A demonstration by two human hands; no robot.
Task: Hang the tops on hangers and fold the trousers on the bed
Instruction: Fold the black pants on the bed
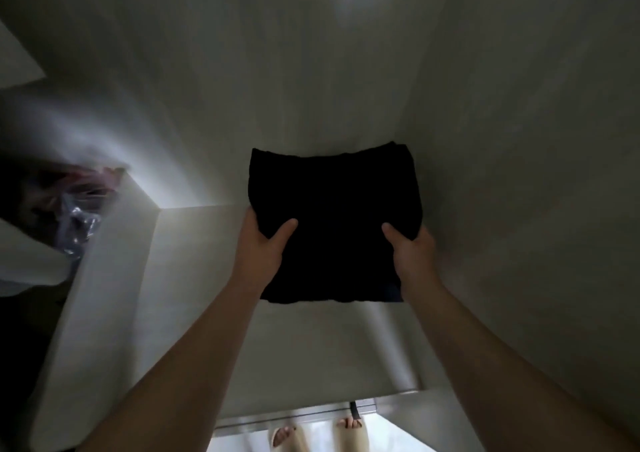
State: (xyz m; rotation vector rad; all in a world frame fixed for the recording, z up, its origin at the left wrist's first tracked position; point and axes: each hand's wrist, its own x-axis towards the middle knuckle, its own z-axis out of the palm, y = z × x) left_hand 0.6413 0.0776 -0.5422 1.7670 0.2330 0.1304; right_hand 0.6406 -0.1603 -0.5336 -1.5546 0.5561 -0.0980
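Note:
A folded black garment [334,209], most likely the trousers, is a dark square in the middle of the view, inside a pale wardrobe compartment. My left hand [263,243] grips its near left edge, thumb on top and fingers underneath. My right hand [412,250] grips the near right edge the same way. Both forearms reach forward from the bottom of the frame. I cannot tell whether the garment rests on the shelf or hangs just above it.
A white shelf surface [194,278] lies under my arms, with pale walls [519,140] closing in on the back and right. At the left, a neighbouring compartment holds blurred pink and clear plastic items [76,205]. My feet in sandals [287,434] show at the bottom.

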